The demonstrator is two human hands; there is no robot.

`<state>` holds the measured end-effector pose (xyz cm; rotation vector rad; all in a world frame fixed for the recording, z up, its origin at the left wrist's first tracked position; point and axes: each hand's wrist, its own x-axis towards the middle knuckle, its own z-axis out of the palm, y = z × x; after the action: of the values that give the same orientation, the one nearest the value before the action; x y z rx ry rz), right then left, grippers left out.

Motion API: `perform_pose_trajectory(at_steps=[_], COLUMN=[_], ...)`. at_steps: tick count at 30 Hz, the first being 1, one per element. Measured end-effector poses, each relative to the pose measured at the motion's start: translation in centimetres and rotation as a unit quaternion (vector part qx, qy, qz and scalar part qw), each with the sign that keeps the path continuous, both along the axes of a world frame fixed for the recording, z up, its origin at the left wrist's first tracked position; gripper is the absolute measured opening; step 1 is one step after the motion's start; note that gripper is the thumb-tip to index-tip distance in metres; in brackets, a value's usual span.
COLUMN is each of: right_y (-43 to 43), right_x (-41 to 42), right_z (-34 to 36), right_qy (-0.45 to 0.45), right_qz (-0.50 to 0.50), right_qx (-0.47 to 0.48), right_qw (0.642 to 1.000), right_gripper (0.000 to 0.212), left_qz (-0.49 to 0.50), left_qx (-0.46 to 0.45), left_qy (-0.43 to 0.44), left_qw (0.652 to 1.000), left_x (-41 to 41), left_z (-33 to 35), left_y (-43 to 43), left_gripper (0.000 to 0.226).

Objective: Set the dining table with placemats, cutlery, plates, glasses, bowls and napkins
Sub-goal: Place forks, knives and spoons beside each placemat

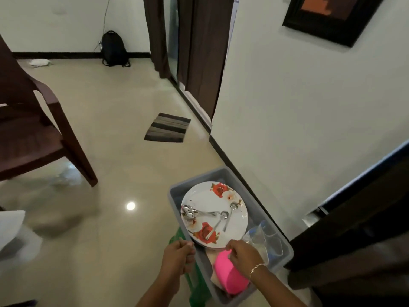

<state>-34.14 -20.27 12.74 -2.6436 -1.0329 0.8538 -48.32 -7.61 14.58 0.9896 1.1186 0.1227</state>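
1. Head view. A grey bin point(285, 247) is seen on the floor point(124, 165), set against the white wall.
2. Bin contents are recorded: a stack of flowered plates point(210, 199) at the far end, with spoons point(204, 212) lying loose on the top plate; clear glasses point(264, 239) on the right side; a pink bowl point(229, 279) at the near end.
3. Left hand point(178, 254): the forearm is extended forward and the fingers are curled tightly at the bin's left rim. Whether the rim itself is gripped cannot be told.
4. A green item point(197, 286) is noted just beside the bin, below the left hand. What it is cannot be made out.
5. Right hand point(243, 255): it is reached in over the near end with the wrist bent down. Thumb and fingers are curled onto the pink bowl's rim, just beside the near edge of the plates. A bracelet point(256, 268) is worn on the wrist.
6. Surroundings are logged: a brown chair point(33, 129) at left, a striped mat point(168, 127) on the floor further off, and a black backpack point(114, 49) against the far wall.
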Motion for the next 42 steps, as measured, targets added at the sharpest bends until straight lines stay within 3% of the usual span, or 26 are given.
perform_pose_trajectory(at_steps=[6,12,17,21,23,25,28,31,35,38,40,42], right_y=[7.8,13.1,16.9,18.0,18.2,18.4,18.2,17.0,15.2,13.2,11.6,10.8], right_x=[6.5,11.3,13.3,13.4,13.5,13.6,13.5,11.7,10.9,12.8,14.4,15.4], right_z=[-6.0,-13.4,-18.3,-21.1,-22.0,-21.3,-20.3,-19.3,-18.5,-19.0,-19.9,-21.2], right_qy=[-0.011,-0.002,-0.088,-0.122,-0.080,-0.035,0.107,0.183,0.263,0.160,0.074,0.064], right_qz=[0.087,0.101,0.145,0.156,0.117,0.122,-0.035,-0.153,-0.243,-0.414,-0.507,-0.523], right_qx=[-0.075,-0.148,-0.145,-0.147,-0.140,-0.137,-0.086,-0.007,0.055,0.079,0.025,-0.047], right_qw=[0.993,0.984,0.975,0.969,0.980,0.982,0.990,0.971,0.932,0.892,0.859,0.848], right_gripper=[0.032,0.034,0.033,0.046,0.052,0.040,0.004,0.013,0.010,0.009,0.007,0.022], left_qz=[0.018,-0.006,0.009,-0.021,-0.037,-0.029,0.030,0.109,0.101,0.070,0.025,-0.039], left_qx=[-0.038,-0.072,-0.115,-0.139,-0.148,-0.150,-0.169,-0.204,-0.238,-0.213,-0.172,-0.130], left_qy=[0.036,0.065,0.100,0.137,0.148,0.146,0.128,0.095,0.060,0.076,0.113,0.148], left_qw=[0.999,0.995,0.988,0.981,0.977,0.977,0.977,0.968,0.964,0.972,0.978,0.980], left_x=[6.3,11.9,14.6,15.8,16.4,17.2,18.9,20.2,21.1,21.6,21.6,21.4], left_z=[-5.3,-11.8,-16.2,-18.7,-19.5,-20.0,-20.0,-19.9,-20.1,-20.2,-20.2,-20.5], left_y=[3.7,8.3,10.6,10.5,10.3,10.1,9.9,10.5,10.9,11.3,11.5,11.2], left_gripper=[0.015,0.013,0.011,0.013,0.017,0.018,0.015,0.017,0.023,0.024,0.022,0.019])
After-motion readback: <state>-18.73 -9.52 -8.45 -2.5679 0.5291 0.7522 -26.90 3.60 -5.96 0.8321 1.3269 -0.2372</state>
